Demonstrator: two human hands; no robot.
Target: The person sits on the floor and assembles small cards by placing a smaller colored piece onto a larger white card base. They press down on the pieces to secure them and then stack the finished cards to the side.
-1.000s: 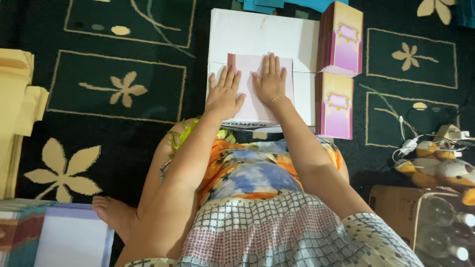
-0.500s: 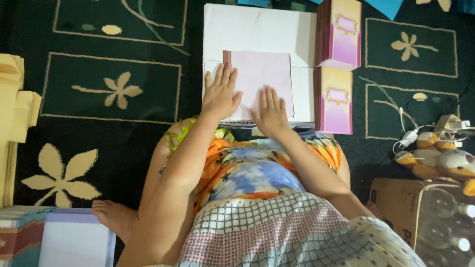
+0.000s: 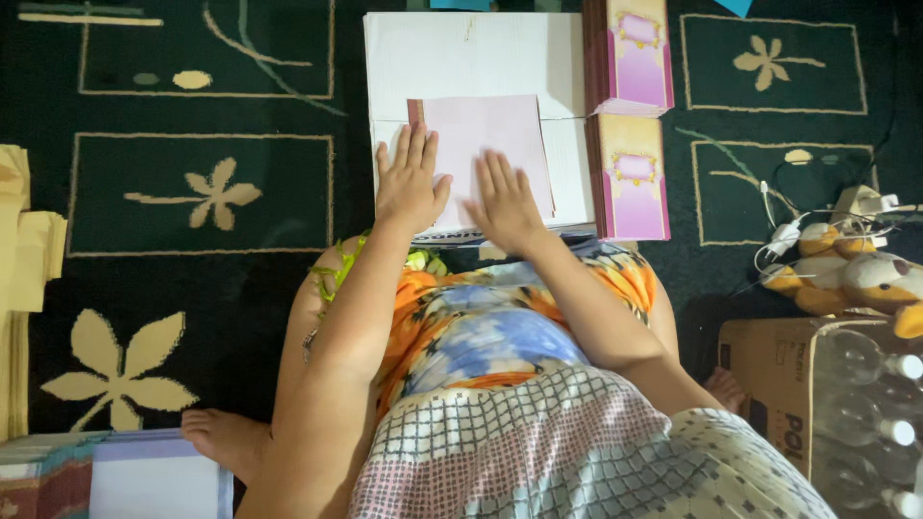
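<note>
Sheet: pale pink rectangular paper sheet (image 3: pixel 486 139), thin, matte, smooth, with a narrow dark-red strip down its left edge; lies flat and slightly askew.
Support: white corrugated cardboard box (image 3: pixel 471 58), flat-topped, faint ribbing, a seam line across the middle; the sheet rests on its near half.
Left hand: left hand (image 3: pixel 409 183) palm down, fingers spread and straight, flat on the box top at the sheet's lower left corner; fingertips overlap the dark-red edge. Grips nothing.
Right hand: right hand (image 3: pixel 505 197) palm down, fingers splayed, pressed flat on the lower middle of the sheet. Grips nothing.
Relation: sheet lies under and ahead of both hands, extending beyond the fingertips toward the far side of the box; hands just beside each other, not touching.
Right of box: two pink and yellow printed cardboard cartons (image 3: pixel 630 115), glossy, upright rectangles with ornate label panels, touching the box's right edge, one behind the other.
Floor: dark green woven carpet (image 3: pixel 202 192), cream flower and border motifs, short pile.
Lap: patterned fabric, orange-blue floral above a small check print.
Far right: soft plush toys (image 3: pixel 851 274), brown and cream, with white cables just above; a brown cardboard crate (image 3: pixel 774 370) of clear plastic bottles near them.
Far left: stacked cream-yellow folded cardboard (image 3: pixel 24 250).
</note>
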